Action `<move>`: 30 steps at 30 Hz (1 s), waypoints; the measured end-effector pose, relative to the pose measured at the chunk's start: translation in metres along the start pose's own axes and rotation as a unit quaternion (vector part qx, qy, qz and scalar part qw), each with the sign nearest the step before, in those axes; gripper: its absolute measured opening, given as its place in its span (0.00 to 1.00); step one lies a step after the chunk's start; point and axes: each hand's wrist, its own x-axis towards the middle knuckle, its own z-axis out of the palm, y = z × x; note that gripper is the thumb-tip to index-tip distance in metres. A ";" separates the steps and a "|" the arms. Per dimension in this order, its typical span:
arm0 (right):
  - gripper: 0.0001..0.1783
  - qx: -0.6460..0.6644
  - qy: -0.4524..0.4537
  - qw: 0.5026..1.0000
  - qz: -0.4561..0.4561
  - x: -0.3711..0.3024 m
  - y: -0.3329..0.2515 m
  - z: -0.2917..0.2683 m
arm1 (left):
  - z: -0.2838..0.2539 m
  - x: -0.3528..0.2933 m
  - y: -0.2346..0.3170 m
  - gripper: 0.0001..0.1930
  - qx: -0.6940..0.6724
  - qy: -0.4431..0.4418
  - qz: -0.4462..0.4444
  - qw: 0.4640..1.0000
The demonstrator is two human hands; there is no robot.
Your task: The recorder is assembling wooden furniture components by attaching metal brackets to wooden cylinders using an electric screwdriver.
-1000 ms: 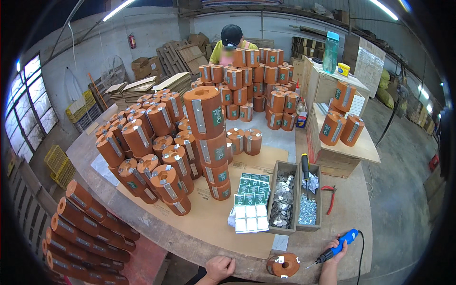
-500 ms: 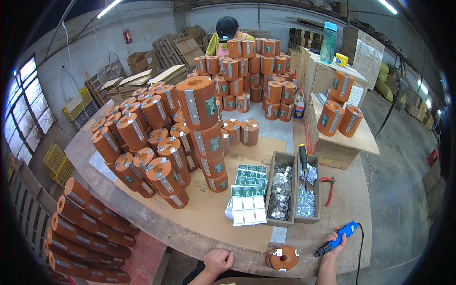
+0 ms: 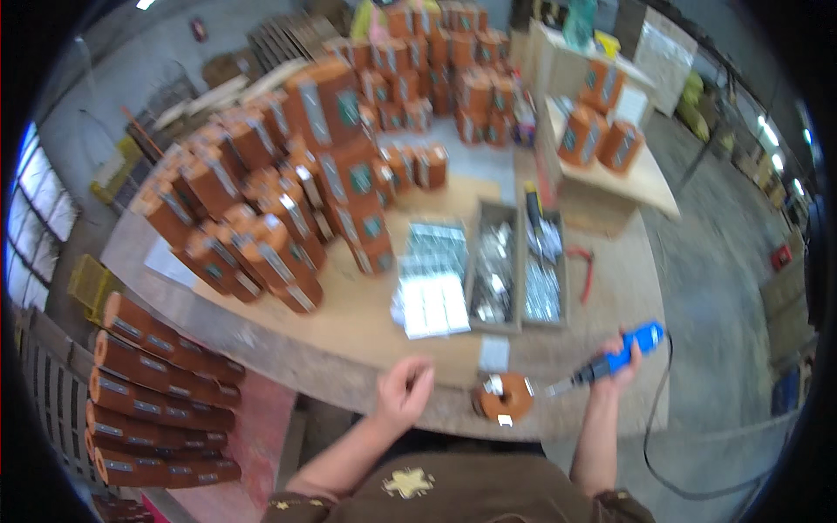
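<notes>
My right hand (image 3: 617,373) is wrapped round a blue corded electric screwdriver (image 3: 647,335). Its thin bit points left, close to a reddish-brown hollow cylinder (image 3: 520,403) standing at the table's near edge. Small pale metal pieces sit around the cylinder's top rim. My left hand (image 3: 404,390) is closed, fingers curled, over the near edge left of that cylinder; whether anything is inside it is hidden. Beyond lie white and green label sheets (image 3: 433,305), a box of flat metal pieces (image 3: 493,270) and a box of small screws (image 3: 542,292).
Stacked reddish-brown cylinders (image 3: 349,166) crowd the table's left and far side. Red-handled pliers (image 3: 586,272) lie right of the boxes. More cylinders stand on a wooden stand (image 3: 602,187) and lie in rows (image 3: 161,397) at lower left. The tool's cord (image 3: 649,444) hangs at right.
The view has tilted down and blurred, so the scene sits higher and more of my arms shows. My left hand has rolled, still closed. The screwdriver stays in my right hand beside the cylinder.
</notes>
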 end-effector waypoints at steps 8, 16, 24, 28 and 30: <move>0.23 -0.111 -0.075 0.991 -0.006 -0.022 0.042 0.102 | 0.065 0.047 0.058 0.13 -0.087 -0.341 -0.095 0.931; 0.26 -0.121 -0.122 0.984 -0.052 -0.047 0.025 0.104 | 0.086 0.026 0.069 0.09 -0.109 -0.387 -0.311 0.861; 0.25 -0.172 -0.140 0.964 -0.145 -0.054 -0.008 0.102 | 0.140 0.119 0.007 0.10 0.145 -0.326 -0.019 0.934; 0.26 -0.194 -0.169 0.954 -0.152 -0.061 -0.011 0.107 | 0.151 0.143 -0.027 0.11 0.186 -0.277 -0.023 0.942; 0.27 -0.206 -0.178 0.951 -0.144 -0.067 -0.013 0.108 | 0.135 0.136 -0.029 0.11 0.149 -0.219 0.059 0.963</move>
